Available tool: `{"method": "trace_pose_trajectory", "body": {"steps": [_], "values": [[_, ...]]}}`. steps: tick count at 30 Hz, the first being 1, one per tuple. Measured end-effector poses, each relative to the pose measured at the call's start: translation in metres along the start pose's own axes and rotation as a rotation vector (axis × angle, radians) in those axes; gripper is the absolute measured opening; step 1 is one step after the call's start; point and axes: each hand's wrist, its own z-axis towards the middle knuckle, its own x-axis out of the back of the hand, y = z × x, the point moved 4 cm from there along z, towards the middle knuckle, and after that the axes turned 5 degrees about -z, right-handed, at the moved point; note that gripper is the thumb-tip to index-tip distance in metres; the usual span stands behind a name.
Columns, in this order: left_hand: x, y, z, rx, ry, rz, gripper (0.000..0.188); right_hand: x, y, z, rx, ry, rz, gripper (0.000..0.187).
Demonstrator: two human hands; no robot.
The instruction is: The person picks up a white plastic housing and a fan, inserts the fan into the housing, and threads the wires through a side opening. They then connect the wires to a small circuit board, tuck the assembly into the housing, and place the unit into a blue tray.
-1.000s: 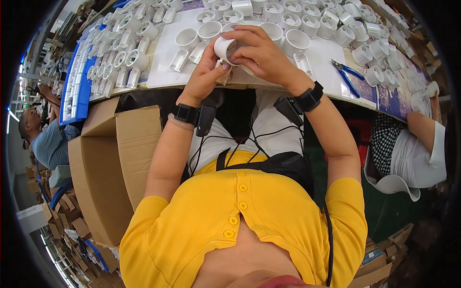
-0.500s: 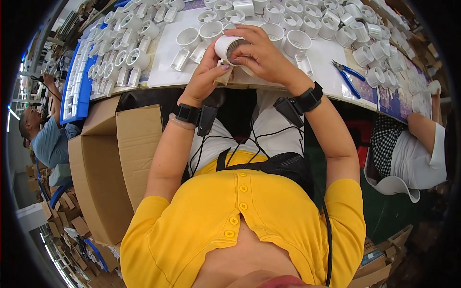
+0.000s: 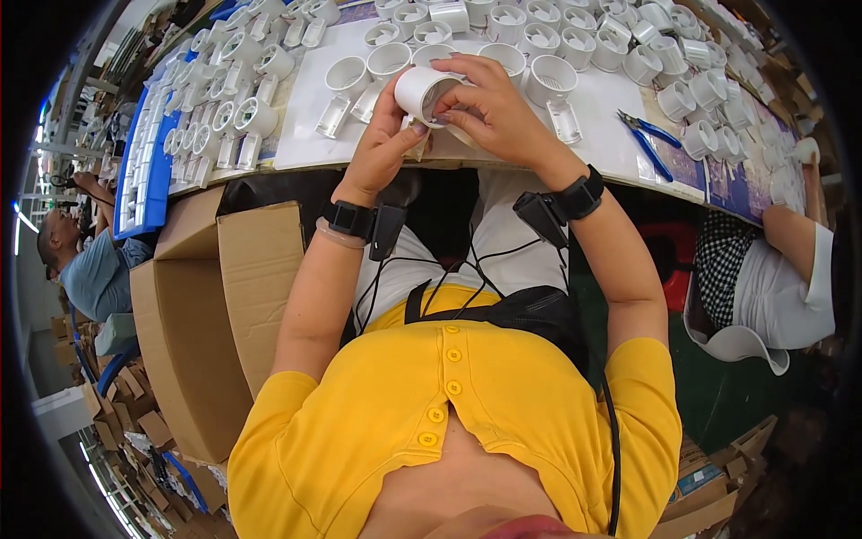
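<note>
Over the table's near edge, both my hands hold one white round plastic cup-shaped housing (image 3: 417, 91), tilted with its opening toward the right. My left hand (image 3: 384, 144) grips it from the left and below, thumb near its lower rim. From the right, my right hand (image 3: 485, 103) curls round the rim, with its fingertips inside the opening; what they touch in there is hidden. A small pale piece hangs below the housing beside my left thumb. Similar white housings (image 3: 551, 79) stand just beyond my hands, some with small rectangular white parts (image 3: 565, 122) attached.
Blue-handled pliers (image 3: 650, 142) lie right of the white sheet. More housings crowd the table's back and right. A blue tray (image 3: 142, 193) of white parts is at the left, above an open cardboard box (image 3: 193, 341). Co-workers sit left (image 3: 103, 278) and right (image 3: 781, 287).
The housing and both hands have shifted very slightly left. My grip looks the same. The co-worker at the left has lowered a raised hand a little.
</note>
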Motion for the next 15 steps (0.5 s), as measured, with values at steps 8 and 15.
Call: {"method": "trace_pose_trajectory", "body": {"steps": [8,15], "values": [[0.001,-0.003,-0.001,0.039,0.026,-0.013,0.071,0.002,-0.016,0.013,0.154,0.035,-0.195,0.009],[0.003,-0.004,0.001,0.096,0.063,0.043,0.072,-0.002,-0.012,0.015,0.243,0.013,-0.154,0.007]]}}
